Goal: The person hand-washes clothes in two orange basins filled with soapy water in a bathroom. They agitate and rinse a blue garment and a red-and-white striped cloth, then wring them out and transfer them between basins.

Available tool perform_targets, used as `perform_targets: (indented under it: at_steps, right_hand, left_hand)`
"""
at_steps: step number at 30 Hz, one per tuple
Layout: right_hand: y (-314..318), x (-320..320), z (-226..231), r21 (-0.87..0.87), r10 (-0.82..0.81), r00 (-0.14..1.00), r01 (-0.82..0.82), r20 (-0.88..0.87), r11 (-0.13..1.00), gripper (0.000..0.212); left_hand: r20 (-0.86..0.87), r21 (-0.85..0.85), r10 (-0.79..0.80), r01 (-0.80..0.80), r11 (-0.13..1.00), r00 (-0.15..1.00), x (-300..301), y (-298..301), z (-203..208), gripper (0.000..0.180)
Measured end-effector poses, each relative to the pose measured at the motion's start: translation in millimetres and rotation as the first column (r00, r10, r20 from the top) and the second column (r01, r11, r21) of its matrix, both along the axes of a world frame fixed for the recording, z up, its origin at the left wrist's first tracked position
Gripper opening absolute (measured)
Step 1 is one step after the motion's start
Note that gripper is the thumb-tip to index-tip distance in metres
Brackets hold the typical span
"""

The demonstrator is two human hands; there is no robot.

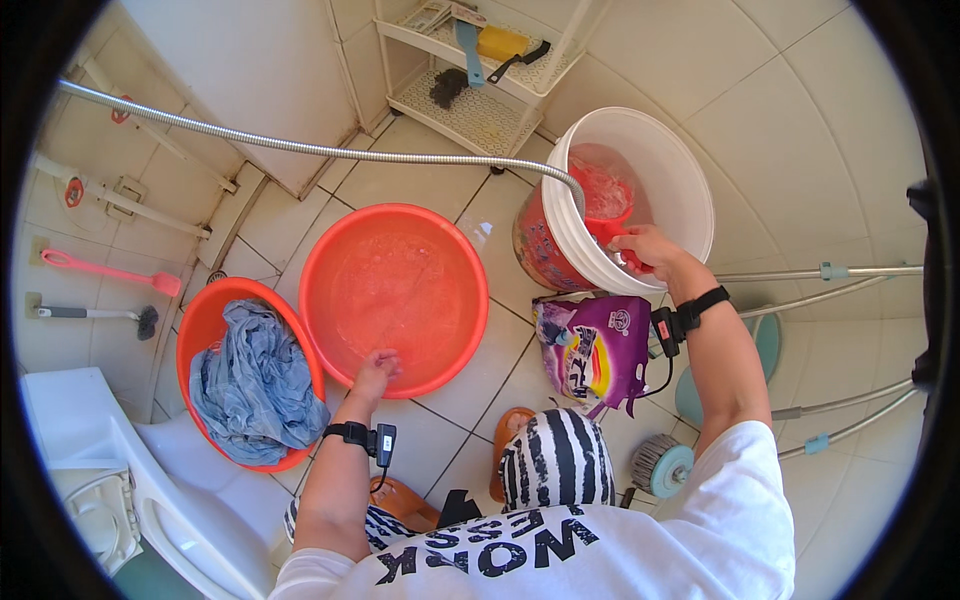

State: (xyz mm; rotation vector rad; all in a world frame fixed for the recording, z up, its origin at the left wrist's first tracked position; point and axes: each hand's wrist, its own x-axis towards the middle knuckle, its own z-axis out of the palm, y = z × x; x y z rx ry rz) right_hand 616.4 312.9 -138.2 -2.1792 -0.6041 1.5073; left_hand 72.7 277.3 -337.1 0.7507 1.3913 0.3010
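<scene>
My right hand is closed around the handle of a red water dipper at the near side of a large white bucket. The dipper's bowl is inside the bucket, where there is water. My left hand is over the near rim of a round red basin, fingers loosely apart and holding nothing. Shallow water seems to cover the basin's bottom. Left of it, a smaller red basin leans at a tilt with crumpled blue-grey cloth in it.
A metal hose crosses above the floor into the bucket. A purple bag stands just below the bucket. A round brush and mop poles are at right. A white rack stands at the back; a toilet is at lower left.
</scene>
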Motion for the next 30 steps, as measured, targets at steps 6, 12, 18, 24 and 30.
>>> perform_targets:
  at_steps: [6,12,18,24,30]
  right_hand:
    - [-21.4,-20.8,37.4,0.141,-0.123,0.992,0.126,-0.033,0.982,0.019]
    - [-36.4,-40.7,61.4,0.324,-0.212,0.977,0.198,0.008,0.925,0.021]
    - [-61.8,-72.5,110.8,0.48,-0.178,0.972,0.084,0.153,0.873,0.037]
    - [-97.1,-128.3,173.2,0.515,-0.055,0.977,-0.061,0.205,0.855,0.053]
    - [-105.8,-176.3,194.6,0.406,0.165,0.986,-0.152,0.002,0.901,0.059]
  left_hand:
    - [-0.017,-0.035,-0.004,0.004,0.999,1.0,4.5,4.3,-3.4,0.026]
    - [0.037,-0.057,0.058,-0.056,0.997,0.998,0.9,-11.7,-8.6,0.024]
    - [0.072,-0.046,0.124,-0.121,0.992,0.99,10.6,-18.5,-11.0,0.023]
    - [0.135,0.09,0.118,-0.131,0.987,0.984,39.0,-9.0,-4.2,0.015]
    - [0.117,0.174,0.067,-0.087,0.981,0.991,71.6,6.6,23.7,0.014]
